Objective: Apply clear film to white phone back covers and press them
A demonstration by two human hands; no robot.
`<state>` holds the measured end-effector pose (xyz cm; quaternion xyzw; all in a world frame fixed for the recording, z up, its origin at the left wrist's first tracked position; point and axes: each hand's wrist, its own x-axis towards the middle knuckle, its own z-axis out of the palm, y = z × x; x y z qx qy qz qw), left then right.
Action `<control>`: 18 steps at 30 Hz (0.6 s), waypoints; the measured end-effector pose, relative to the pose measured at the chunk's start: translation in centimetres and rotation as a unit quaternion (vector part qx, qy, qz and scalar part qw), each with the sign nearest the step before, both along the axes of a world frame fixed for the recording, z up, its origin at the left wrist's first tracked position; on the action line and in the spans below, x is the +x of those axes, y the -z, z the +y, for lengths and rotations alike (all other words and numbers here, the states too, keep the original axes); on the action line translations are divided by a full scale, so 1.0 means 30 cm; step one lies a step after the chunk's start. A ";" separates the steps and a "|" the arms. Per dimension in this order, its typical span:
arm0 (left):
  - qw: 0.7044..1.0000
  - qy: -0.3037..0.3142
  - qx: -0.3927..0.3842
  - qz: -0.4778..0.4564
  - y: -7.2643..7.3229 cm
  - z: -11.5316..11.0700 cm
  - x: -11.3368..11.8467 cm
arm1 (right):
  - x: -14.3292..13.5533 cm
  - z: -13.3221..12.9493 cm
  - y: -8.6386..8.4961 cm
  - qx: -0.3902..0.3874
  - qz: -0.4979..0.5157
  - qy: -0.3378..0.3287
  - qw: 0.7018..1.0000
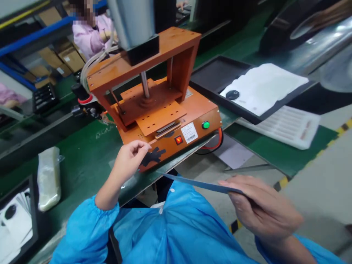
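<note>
The right hand point(264, 207) was raised in front of the blue smock point(189, 223), to the right of its middle. Its grip was clamped on one end of a thin dark panel point(200, 184), thumb below and fingers above. The panel was seen nearly edge-on, its free end pointing toward the front edge of the table point(90, 157).

The left hand point(129, 159) was at the front left corner of an orange press point(156, 102), near a black patch point(152, 157) on its front face. Thumb and forefinger were close together; whether anything was pinched between them could not be told.

The press stood on the table. Its front carried a lit red switch point(178, 140), a white label point(189, 132) and a green button point(205, 125). A dark flat piece point(166, 127) showed at the front, just below the orange plate.

A clear plastic packet point(49, 179) lay to the left. At right, a black tray point(211, 69) bearing white sheets point(264, 88) overlapped a white slotted tray point(302, 128). A co-worker point(92, 38) was beyond the press.
</note>
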<state>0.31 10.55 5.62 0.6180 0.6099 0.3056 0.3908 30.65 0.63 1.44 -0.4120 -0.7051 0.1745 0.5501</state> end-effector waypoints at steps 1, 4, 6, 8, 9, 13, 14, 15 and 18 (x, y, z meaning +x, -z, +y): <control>1.000 -0.001 -0.002 0.007 -0.008 -0.001 0.000 | 0.009 0.005 0.001 -0.017 0.007 0.005 1.000; 1.000 0.001 -0.009 0.013 -0.029 0.001 0.005 | 0.032 0.036 0.002 -0.049 0.046 0.017 0.998; 1.000 -0.001 -0.015 0.009 -0.039 0.004 0.015 | 0.043 0.062 0.005 -0.054 0.073 0.016 0.996; 1.000 -0.013 -0.016 0.000 -0.048 0.003 0.027 | 0.049 0.081 0.010 -0.071 0.102 0.005 0.992; 1.000 -0.018 -0.016 -0.004 -0.051 0.001 0.033 | 0.050 0.087 0.012 -0.085 0.118 -0.001 0.989; 0.999 -0.021 -0.026 -0.004 -0.060 -0.012 0.040 | 0.044 0.088 0.017 -0.151 0.183 -0.033 0.971; 0.999 -0.021 -0.028 -0.004 -0.061 -0.014 0.039 | 0.042 0.086 0.018 -0.165 0.201 -0.035 0.965; 0.999 -0.022 -0.028 -0.004 -0.060 -0.017 0.038 | 0.040 0.083 0.020 -0.178 0.224 -0.038 0.957; 0.999 -0.021 -0.024 -0.004 -0.055 -0.019 0.036 | 0.039 0.083 0.026 -0.217 0.307 -0.031 0.926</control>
